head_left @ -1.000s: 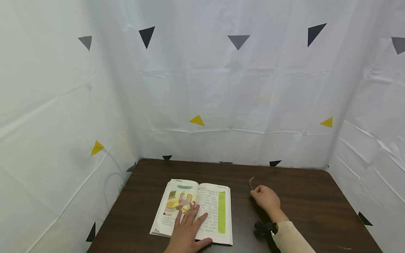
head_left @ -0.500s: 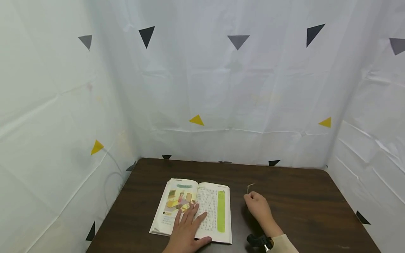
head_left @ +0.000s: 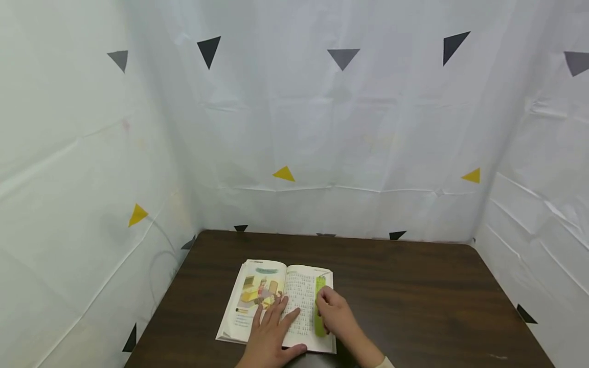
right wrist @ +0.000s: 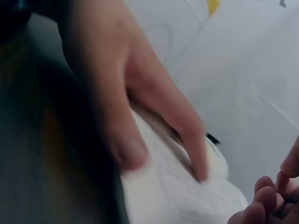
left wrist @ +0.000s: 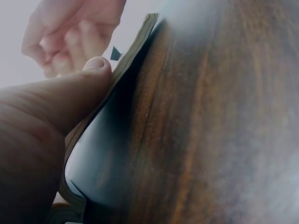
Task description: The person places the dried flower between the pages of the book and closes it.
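Note:
An open book (head_left: pixel 301 286) lies on the dark wooden table, a colour picture on its left page and printed text with a green strip on its right. My left hand (head_left: pixel 271 335) rests spread across the lower middle of both pages; in the left wrist view its thumb (left wrist: pixel 88 84) lies at the book's edge. Over the right page, my right hand (head_left: pixel 337 314) has curled fingers and pinches a thin, pale sprig-like thing (head_left: pixel 324 274), whose tip shows above the fingers. The right wrist view shows those curled fingers (right wrist: pixel 266 200) at its lower right.
The brown table (head_left: pixel 414 296) extends to the right of the book. White sheeting (head_left: pixel 368 128) with black, grey and yellow triangles encloses the table at the back and both sides.
My right hand has moved left from the bare table to over the book's right page, carrying the thin sprig-like thing. My left hand has stayed on the book.

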`<state>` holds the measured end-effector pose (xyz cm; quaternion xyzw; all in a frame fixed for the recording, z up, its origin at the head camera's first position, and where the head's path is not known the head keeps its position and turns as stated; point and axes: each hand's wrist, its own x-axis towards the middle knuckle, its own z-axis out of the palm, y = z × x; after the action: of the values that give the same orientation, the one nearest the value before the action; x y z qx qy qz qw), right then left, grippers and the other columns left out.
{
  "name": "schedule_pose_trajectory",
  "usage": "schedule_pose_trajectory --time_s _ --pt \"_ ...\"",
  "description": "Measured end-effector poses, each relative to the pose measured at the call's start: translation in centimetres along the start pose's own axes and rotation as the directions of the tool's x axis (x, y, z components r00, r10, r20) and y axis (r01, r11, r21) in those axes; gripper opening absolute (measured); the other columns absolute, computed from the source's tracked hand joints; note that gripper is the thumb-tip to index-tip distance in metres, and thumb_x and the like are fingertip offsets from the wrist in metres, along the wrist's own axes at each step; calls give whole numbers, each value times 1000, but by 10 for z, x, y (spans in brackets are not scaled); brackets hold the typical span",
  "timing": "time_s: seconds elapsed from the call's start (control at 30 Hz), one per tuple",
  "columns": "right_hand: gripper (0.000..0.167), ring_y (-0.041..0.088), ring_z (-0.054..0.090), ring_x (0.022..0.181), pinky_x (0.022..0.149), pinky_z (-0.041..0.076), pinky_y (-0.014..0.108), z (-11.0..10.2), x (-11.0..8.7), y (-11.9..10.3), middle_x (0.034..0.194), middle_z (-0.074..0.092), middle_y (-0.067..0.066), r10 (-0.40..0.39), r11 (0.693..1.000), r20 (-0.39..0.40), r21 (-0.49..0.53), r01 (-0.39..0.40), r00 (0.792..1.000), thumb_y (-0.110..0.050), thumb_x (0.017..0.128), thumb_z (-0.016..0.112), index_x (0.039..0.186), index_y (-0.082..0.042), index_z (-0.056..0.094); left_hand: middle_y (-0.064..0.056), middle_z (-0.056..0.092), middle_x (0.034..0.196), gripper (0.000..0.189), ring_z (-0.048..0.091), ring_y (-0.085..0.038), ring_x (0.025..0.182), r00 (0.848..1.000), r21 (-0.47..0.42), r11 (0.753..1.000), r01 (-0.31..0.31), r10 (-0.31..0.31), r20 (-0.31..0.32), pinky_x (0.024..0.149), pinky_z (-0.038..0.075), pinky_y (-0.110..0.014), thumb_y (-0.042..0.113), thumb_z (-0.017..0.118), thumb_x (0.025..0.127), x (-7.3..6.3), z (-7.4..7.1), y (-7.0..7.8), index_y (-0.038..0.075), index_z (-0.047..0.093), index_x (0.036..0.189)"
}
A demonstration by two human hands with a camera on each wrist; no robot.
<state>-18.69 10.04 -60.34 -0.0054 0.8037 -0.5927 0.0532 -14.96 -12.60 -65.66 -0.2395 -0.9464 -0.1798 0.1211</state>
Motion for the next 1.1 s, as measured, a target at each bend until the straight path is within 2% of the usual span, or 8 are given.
schedule_pose_trajectory --time_s 0.17,0.33,0.57,0.67,0.8,0.9,1.0,1.1 --pt "28 11 49 46 42 47 25 26 -4 2 72 58 2 38 964 143 255 -74 989 -21 111 52 104 6 55 -9 45 172 85 41 -32 160 1000 12 1000 4 -4 -1 124 28 -72 86 59 92 0 -1 1 31 58 157" --pt "25 12 54 48 45 51 26 39 -1 12 75 57 3 40 902 192 416 -118 981 -20 114 51 104 3 53 -14 44 173 106 42 -32 161 999 -19 999 49 -49 6 126 27 -68 84 63 91 1 -3 3 11 44 165" --pt "21 7 41 44 39 37 22 50 4 16 65 54 -3 77 955 85 279 -98 993 -18 105 60 95 0 61 -24 42 170 111 41 -44 158 979 -110 972 205 -205 16 125 35 -68 67 79 91 0 -18 -1 -3 35 165" --pt "16 8 43 51 44 35 21 53 3 15 65 55 -6 63 986 19 155 -66 998 -17 100 63 89 -5 65 -32 38 168 113 34 -55 158 923 -150 911 385 -383 43 124 33 -73 60 85 88 -6 -29 -2 -8 35 163" --pt "14 9 51 61 52 39 21 58 2 14 65 55 -8 16 999 -33 38 -15 999 -16 96 66 84 -10 68 -44 34 162 120 32 -64 153 774 -98 768 633 -628 85 119 33 -79 63 84 87 -12 -48 -2 -20 34 157" --pt "14 8 51 61 53 38 21 60 3 12 64 54 -10 -1 1000 -33 -1 1 999 -17 95 69 83 -12 70 -47 43 142 121 45 -63 133 682 -15 684 730 -727 78 105 45 -76 71 81 86 -16 -60 -5 -27 40 146" --pt "14 6 50 59 52 38 20 62 3 13 64 54 -10 -21 1000 -12 -10 21 1000 -20 97 73 85 -13 72 -41 47 114 112 50 -54 106 645 35 646 763 -764 36 85 52 -68 74 80 84 -18 -65 -10 -27 52 123" --pt "11 4 49 59 53 38 18 62 4 16 67 55 -10 -50 999 26 14 49 998 -20 98 75 91 -12 75 -37 46 103 106 49 -51 96 611 54 611 790 -791 2 78 52 -63 77 81 80 -19 -67 -17 -23 56 106"
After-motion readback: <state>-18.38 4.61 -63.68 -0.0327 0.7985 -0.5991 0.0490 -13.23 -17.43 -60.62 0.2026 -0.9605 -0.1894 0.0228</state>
